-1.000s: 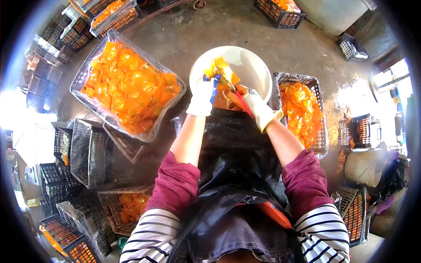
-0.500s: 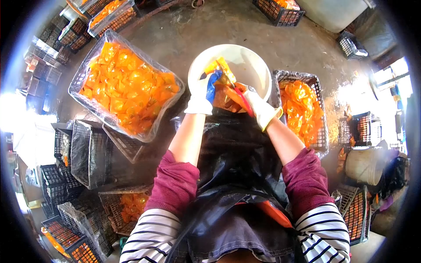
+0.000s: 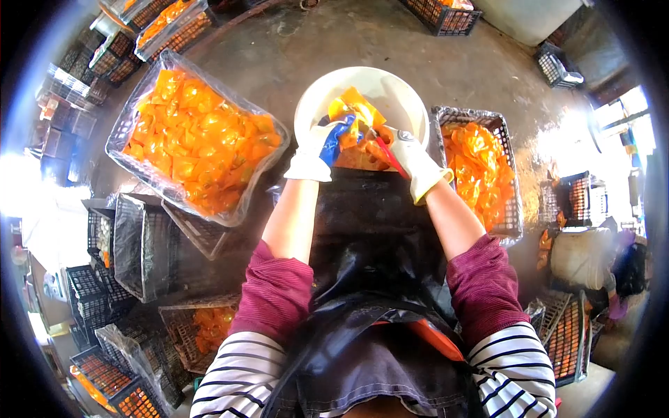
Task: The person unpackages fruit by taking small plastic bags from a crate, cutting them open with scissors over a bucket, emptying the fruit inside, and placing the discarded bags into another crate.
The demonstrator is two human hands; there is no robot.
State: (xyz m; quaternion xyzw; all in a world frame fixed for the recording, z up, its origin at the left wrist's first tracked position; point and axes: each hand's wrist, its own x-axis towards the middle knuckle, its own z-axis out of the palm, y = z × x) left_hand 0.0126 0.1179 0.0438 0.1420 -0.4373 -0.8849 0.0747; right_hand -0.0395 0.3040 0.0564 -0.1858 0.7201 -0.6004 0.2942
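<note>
My left hand (image 3: 315,152), in a white and blue glove, is closed on a shiny orange-yellow plastic packet (image 3: 357,106) above the white tub (image 3: 410,87). Close beside it, my right hand (image 3: 412,159), in a white glove with a yellow cuff, is wrapped round a red-handled tool (image 3: 391,156). The tool's tip lies against or near the packet; its blade or jaws cannot be made out. Beneath my hands, more orange material (image 3: 359,159) shows in the near part of the tub.
A plastic-lined crate (image 3: 120,132) heaped with orange packets stands left of the tub. On the right is a dark-rimmed crate (image 3: 514,174) of orange plastic pieces. Black crates (image 3: 143,244) crowd the left side. A black apron (image 3: 369,230) covers my lap.
The packet has shifted slightly and its yellow-orange film spreads wider. My left hand has turned a little, showing more white glove; the right hand keeps its hold on the red-handled tool.
</note>
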